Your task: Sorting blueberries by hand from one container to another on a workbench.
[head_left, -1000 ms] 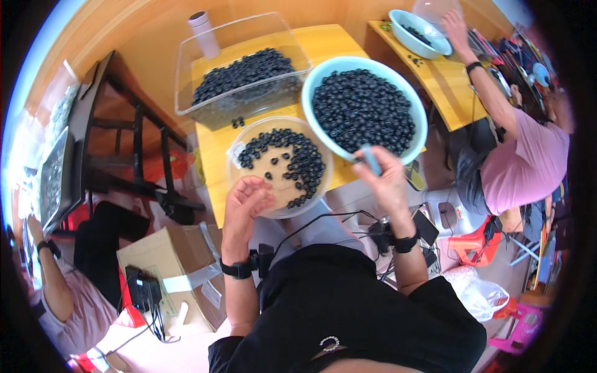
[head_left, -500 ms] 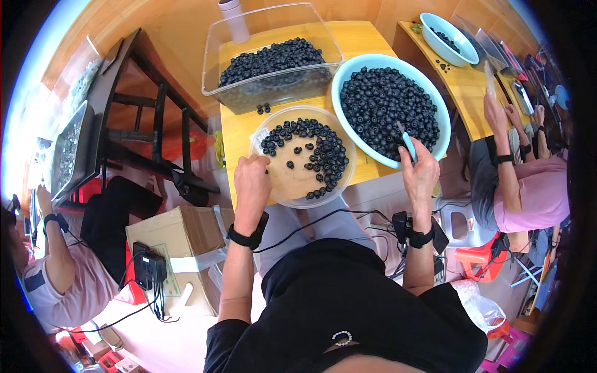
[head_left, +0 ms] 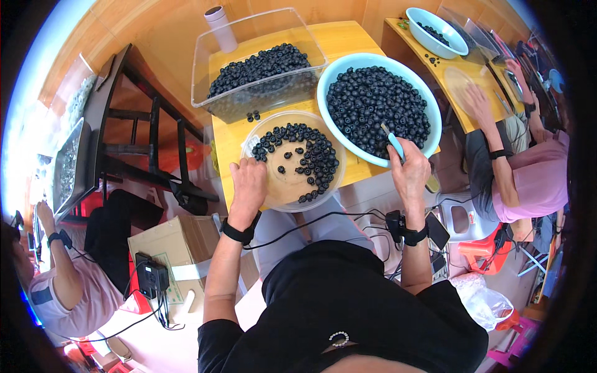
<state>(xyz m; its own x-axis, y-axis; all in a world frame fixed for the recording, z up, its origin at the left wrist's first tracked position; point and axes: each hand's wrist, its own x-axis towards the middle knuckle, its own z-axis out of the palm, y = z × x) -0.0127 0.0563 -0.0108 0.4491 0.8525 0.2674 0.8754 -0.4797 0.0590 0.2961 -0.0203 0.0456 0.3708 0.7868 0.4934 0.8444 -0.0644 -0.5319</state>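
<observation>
My left hand (head_left: 249, 185) is closed, fingers curled down at the left rim of a shallow round clear plastic container (head_left: 273, 198). Its fingertips are hidden, so what they pinch cannot be made out. Dark blueberries (head_left: 322, 163) lie in that container, mostly along its far and right sides, with a few loose in the middle. My right hand (head_left: 411, 177) grips a small knife (head_left: 393, 143) by its light blue handle. The short blade points away from me, over the near part of a light blue basin (head_left: 436, 118) heaped with blueberries (head_left: 377, 102).
A clear rectangular bin (head_left: 261, 90) of blueberries stands behind the round container; a few berries (head_left: 253, 116) lie beside it. Behind it is a lilac bottle (head_left: 222, 30). A cardboard box (head_left: 177, 242) is at my left. People sit on both sides; another blue basin (head_left: 457, 43) stands at right.
The whole view has shifted a little. My hands stay near the container rim and basin, the knife tilted slightly more to the left. The person at right has lowered a hand toward the table.
</observation>
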